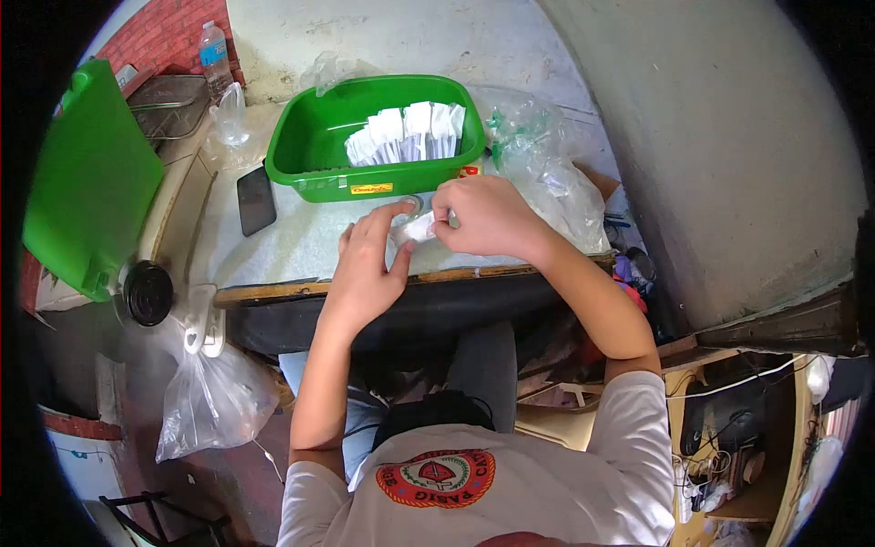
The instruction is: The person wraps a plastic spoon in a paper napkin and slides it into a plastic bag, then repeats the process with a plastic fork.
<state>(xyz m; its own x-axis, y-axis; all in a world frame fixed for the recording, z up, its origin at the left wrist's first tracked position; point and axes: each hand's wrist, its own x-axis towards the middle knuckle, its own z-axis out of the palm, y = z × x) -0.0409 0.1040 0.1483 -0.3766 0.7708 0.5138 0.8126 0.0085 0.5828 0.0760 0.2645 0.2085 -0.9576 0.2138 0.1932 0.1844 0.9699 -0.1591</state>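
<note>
White-covered table (301, 232) by a stained wall (410, 36), white packet (419, 228) in a pinch of right fingers (444, 226), left fingers (389, 211) spread.

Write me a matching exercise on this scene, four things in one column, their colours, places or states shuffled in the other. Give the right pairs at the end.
Column one
1. Basin
2. Phone
3. Bottle
4. Right hand

Column two
A. Standing upright, with a blue label
B. Pinching a small white packet
C. Green, with a row of white pieces inside
D. Black, lying flat to the left of the basin

Right pairs
1-C, 2-D, 3-A, 4-B
</note>
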